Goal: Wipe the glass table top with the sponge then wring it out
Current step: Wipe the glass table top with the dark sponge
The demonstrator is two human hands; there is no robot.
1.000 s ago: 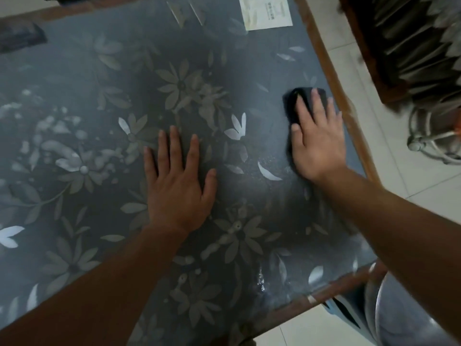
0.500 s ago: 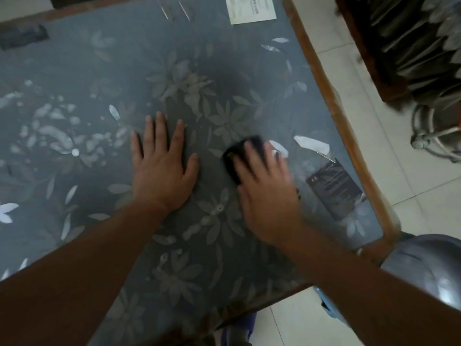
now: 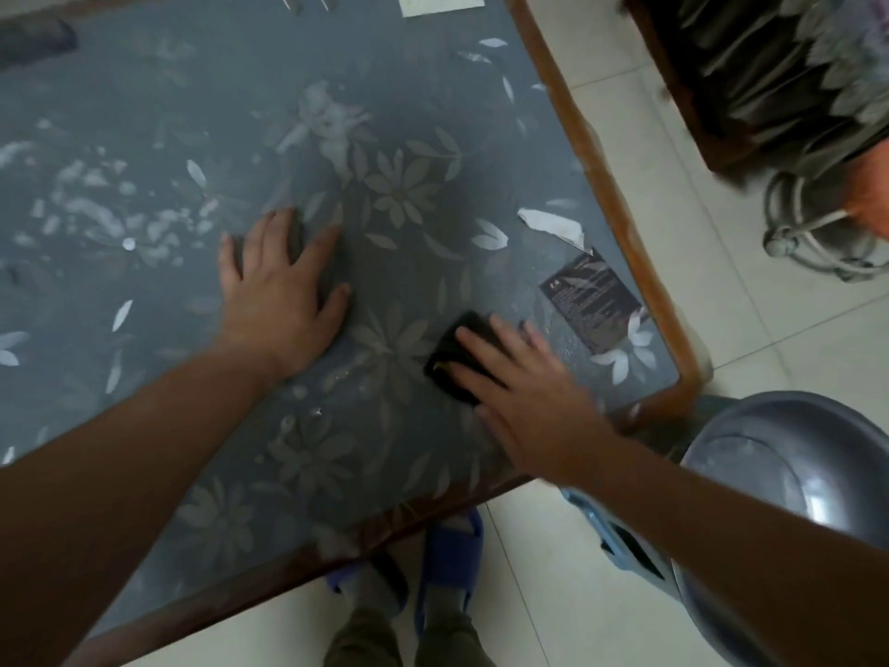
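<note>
Covering a wood-edged worktop [image 3: 572, 122], flower-patterned glass over pale floor tiles [image 3: 596, 594], two hands, left hand [image 3: 281, 300] flat with fingers spread, empty, right hand [image 3: 529, 402] fingers extended pressing one dark sponge [image 3: 464, 346] near the corner, one dark card [image 3: 589, 293], two blue slippers [image 3: 450, 556] below.

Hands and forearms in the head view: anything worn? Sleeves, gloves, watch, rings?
Nothing worn that shows. The left hand and right hand are bare, with no gloves. No rings or wristbands are apparent, though motion blur softens the fingers. Both forearms are uncovered all the way to the frame edge, so no sleeve cuff is in view. Fingernails look short and unpainted.
</note>
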